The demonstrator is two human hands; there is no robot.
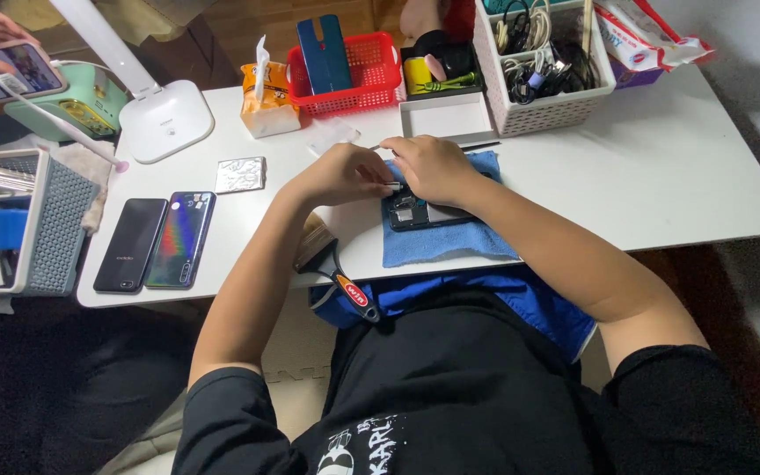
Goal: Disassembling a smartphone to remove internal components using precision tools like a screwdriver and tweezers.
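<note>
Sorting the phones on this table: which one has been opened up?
The phone on the blue cloth, under both hands, its insides exposed. The two phones at the table's left lie intact.

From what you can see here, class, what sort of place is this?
Probably a small phone-repair workbench: an opened phone lies on a blue cloth under both hands, two more phones wait nearby, and a basket of cables stands behind.
</note>
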